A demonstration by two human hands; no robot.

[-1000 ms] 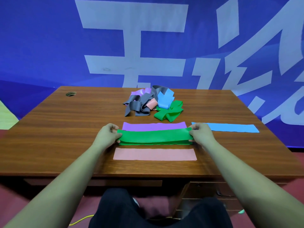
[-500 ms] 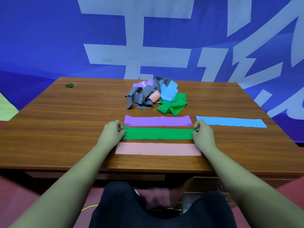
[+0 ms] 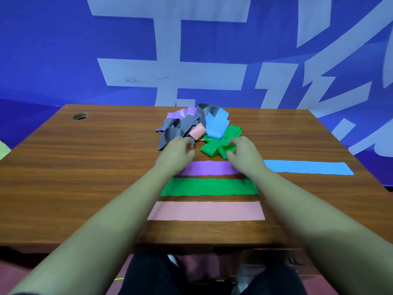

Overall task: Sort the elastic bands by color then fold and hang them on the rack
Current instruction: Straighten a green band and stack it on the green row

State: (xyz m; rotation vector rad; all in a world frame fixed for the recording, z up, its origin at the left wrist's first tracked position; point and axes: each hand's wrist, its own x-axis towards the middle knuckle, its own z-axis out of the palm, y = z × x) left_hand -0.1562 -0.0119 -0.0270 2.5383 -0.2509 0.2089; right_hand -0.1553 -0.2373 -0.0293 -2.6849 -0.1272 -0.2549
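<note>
- Both hands were out at the tangled pile (image 3: 197, 124) near the far middle of the table (image 3: 85, 167).
- Left hand (image 3: 177, 154): fingers curled at the near edge of a grey band (image 3: 170, 135). I could not tell whether it had hold of anything.
- Right hand (image 3: 244, 153): thumb and fingers curled round a fold of the crumpled green band (image 3: 214, 147), apparently pinching it.
- Four bands lay flat and apart nearer the person: a purple strip (image 3: 210, 168), a green strip (image 3: 208, 186) and a pink strip (image 3: 206, 210) in a row, one in front of the other, and a blue strip (image 3: 308, 168) off to the right.
- No rack showed in view.
- Handling, as a judgement: the bands looked thin, light and limp, so one would drape and stretch rather than hold a shape, and might cling to its neighbours in the pile.
- A pinch at one free end seemed best, with the other hand steadying the heap so nothing was dragged along.
- Taking both ends afterwards would let the band be pulled straight and laid flat on the strip of its own colour.
</note>
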